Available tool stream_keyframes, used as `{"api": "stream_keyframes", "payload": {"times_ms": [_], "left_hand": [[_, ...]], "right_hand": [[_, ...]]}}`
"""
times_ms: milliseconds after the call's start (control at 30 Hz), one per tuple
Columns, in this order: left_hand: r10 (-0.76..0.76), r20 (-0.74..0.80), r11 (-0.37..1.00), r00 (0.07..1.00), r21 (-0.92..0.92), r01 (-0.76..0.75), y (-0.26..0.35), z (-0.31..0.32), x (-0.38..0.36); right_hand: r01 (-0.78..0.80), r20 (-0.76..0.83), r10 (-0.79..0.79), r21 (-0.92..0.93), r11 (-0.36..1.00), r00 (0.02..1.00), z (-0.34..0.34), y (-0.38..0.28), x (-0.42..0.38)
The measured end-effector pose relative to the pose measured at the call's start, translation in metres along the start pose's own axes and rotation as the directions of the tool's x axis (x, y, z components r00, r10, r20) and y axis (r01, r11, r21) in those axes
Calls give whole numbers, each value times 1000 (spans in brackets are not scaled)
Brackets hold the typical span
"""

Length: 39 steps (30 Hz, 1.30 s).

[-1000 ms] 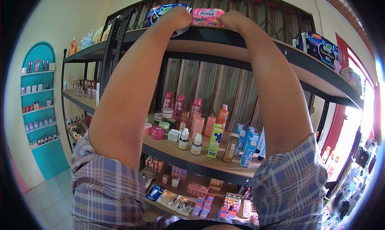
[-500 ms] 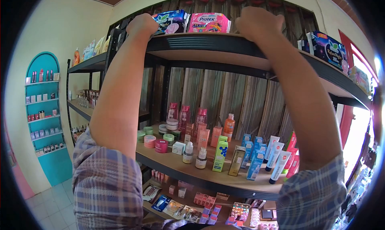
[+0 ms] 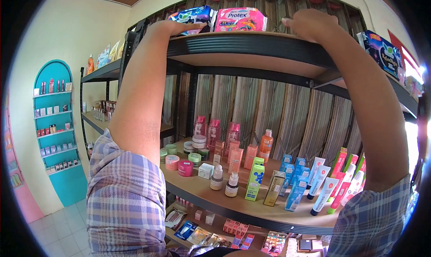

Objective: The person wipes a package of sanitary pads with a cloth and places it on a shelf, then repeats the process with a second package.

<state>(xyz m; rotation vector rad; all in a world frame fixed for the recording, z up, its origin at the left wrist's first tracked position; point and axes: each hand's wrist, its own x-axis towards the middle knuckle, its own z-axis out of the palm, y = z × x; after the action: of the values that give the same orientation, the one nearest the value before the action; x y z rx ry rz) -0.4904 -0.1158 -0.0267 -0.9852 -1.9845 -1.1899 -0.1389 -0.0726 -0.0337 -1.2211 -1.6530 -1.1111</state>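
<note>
My left hand (image 3: 169,29) is up at the top shelf (image 3: 233,41), one finger stretched along the lower front of a dark blue pad pack (image 3: 192,15). The finger appears to touch the pack; the hand's other fingers are hidden. A pink Protex pack (image 3: 240,20) stands just right of the blue one. Beyond it, my right hand (image 3: 313,24) is raised over the same shelf edge, a finger or thumb pointing left toward the pink pack but apart from it. Its remaining fingers are bent and mostly out of sight. Nothing shows in that hand.
Another dark blue pack (image 3: 384,55) stands at the top shelf's right end. Below, the middle shelf (image 3: 193,185) holds jars, pink bottles, boxes and white tubes (image 3: 324,196). Cosmetics fill the lower shelf. A teal wall niche (image 3: 56,180) with small products is at left.
My right hand has moved right, away from the pink pack, and a digit now points left. My left hand has gone from closed to one finger extended across the blue pack. The view has shifted slightly.
</note>
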Motion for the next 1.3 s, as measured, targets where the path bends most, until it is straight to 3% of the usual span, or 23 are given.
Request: {"api": "stream_keyframes", "payload": {"times_ms": [33,67,133,200,267,300,367,467,533,700,767,800,867,933,1000,1067,1233,1300], "left_hand": [[-38,83,995,996,-93,46,2,0,-1],[-41,84,995,996,-87,48,3,-2,-1],[-20,235,1000,972,-6,22,6,-10,-5],[22,233,999,972,-49,-11,4,-11,-14],[80,203,995,976,-80,-65,2,-13,-19],[103,182,993,978,-68,-92,-2,-7,-6],[136,138,990,981,-45,-131,-7,1,8],[186,76,982,980,29,-189,1,-8,-8],[85,57,994,995,70,-89,2,-7,-4],[1,41,981,999,191,-8,16,-9,11],[-14,-52,964,999,263,27,32,-20,-29],[-13,-53,965,999,260,26,36,-18,-34],[42,-142,940,989,342,10,38,-16,-38],[50,-126,932,991,363,0,39,-14,-36],[-23,-144,932,989,356,73,41,-12,-36],[-29,-138,927,990,367,79,43,-13,-38],[-31,-100,926,994,373,66,43,-16,-43],[-33,-184,916,982,387,103,39,-14,-42]], "right_hand": [[12,-13,-12,42,999,1000,3,2,6],[26,-28,-24,86,996,999,7,4,11],[38,-51,-34,83,996,998,17,5,16],[50,-79,-44,81,995,996,25,9,26],[329,-4,-336,212,920,942,37,17,44],[328,-3,-336,221,918,942,43,23,53],[114,93,-165,408,906,982,55,29,63],[98,103,-152,405,909,983,49,26,57],[114,64,-154,414,903,986,51,30,56],[218,-13,-234,407,887,972,15,15,17],[144,203,-213,309,940,956,0,12,10],[144,201,-212,307,941,956,3,14,12],[91,87,-130,358,929,988,18,16,20],[66,76,-100,355,933,992,23,17,26],[41,68,-70,353,935,995,32,18,31],[26,-110,23,418,908,994,45,18,34],[28,-106,19,427,904,994,46,20,35],[39,-112,10,432,901,994,48,19,38]]}}
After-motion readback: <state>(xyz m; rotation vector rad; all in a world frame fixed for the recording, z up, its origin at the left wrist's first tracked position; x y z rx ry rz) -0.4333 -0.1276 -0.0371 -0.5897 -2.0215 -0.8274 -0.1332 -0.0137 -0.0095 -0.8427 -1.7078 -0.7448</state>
